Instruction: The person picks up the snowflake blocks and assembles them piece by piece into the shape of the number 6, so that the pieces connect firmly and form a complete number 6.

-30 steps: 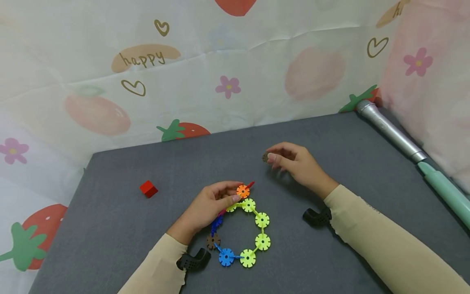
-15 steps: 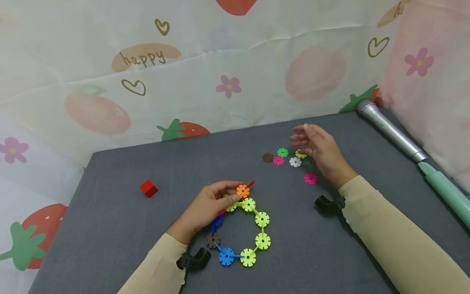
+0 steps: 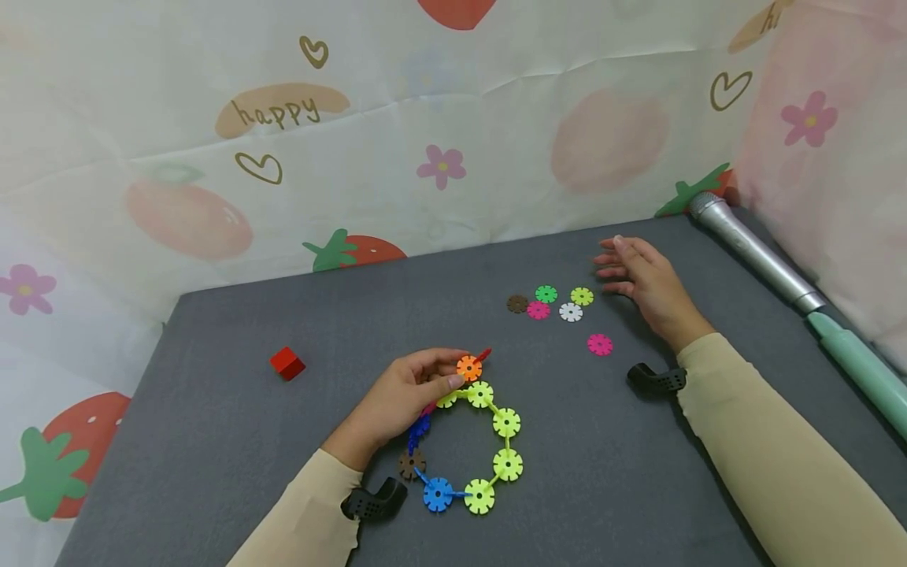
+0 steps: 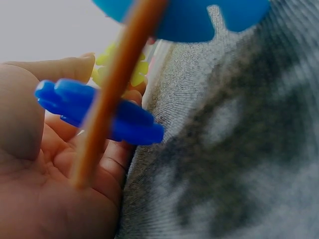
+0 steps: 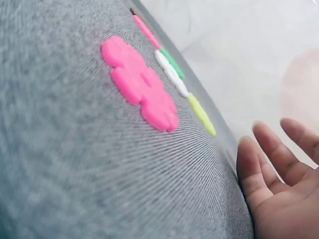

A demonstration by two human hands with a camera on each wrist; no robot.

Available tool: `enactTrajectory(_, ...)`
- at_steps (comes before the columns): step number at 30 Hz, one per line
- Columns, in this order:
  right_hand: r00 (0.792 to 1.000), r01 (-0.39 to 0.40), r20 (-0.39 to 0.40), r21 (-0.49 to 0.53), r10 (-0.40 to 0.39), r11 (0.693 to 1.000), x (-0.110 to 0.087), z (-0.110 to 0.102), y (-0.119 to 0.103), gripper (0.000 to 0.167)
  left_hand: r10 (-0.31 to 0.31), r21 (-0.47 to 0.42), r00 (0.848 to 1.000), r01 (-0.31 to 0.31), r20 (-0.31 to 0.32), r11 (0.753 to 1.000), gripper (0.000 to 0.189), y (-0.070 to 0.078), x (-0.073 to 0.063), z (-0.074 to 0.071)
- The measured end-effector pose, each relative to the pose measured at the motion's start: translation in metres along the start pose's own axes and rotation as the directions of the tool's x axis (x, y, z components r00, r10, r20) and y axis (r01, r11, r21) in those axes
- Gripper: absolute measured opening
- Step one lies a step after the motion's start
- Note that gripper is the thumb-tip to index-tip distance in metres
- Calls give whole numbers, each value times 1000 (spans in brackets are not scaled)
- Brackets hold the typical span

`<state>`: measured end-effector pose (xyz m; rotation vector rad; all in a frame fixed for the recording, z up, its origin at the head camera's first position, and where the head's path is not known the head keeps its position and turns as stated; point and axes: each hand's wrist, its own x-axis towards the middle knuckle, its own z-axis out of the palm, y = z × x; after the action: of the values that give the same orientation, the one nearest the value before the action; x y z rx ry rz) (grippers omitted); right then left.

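A ring of slotted plastic discs lies on the grey table; lime, blue and brown pieces show in it. My left hand grips its upper left part between thumb and fingers, covering some pieces. At those fingertips an orange disc and a red one stick out. The left wrist view shows a dark blue disc and a brown disc edge-on before the palm. Over the table's far right, my right hand holds nothing, fingers extended. Left of it lies a loose yellow disc.
Also loose are a white disc, a green disc, a brown disc and two pink discs. A red cube sits at left. A microphone lies along the right edge; a printed cloth hangs behind.
My right hand has released the brown disc, which now lies among other loose discs, and has moved away to the right. The left hand and the ring have stayed in place.
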<state>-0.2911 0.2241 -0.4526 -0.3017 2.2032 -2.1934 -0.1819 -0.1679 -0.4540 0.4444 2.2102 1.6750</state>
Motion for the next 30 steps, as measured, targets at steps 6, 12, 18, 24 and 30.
enactTrajectory(6, 995, -44, 68, -304, 68, 952, 1, -1, 2, 64, -5, 6, 1000, 5, -2, 1000, 40, 0, 0, 0)
enactTrajectory(12, 981, -2, 165, -527, 105, 850, 4, -2, 2, 57, -16, 7, 1000, 16, -6, 1000, 40, 0, 0, 0)
enactTrajectory(18, 975, 38, 194, -619, 106, 785, 4, 3, -2, 36, -17, -4, 1000, 17, -7, 1000, 39, 0, 0, 0)
enactTrajectory(24, 983, 12, 151, -619, 104, 785, 2, 6, -3, 26, -12, -8, 1000, 12, -1, 1000, 39, 1, 0, 0)
enactTrajectory(30, 990, -17, 109, -549, 92, 835, -1, 8, -5, 20, -8, -7, 1000, 8, 6, 1000, 39, 1, 0, 0)
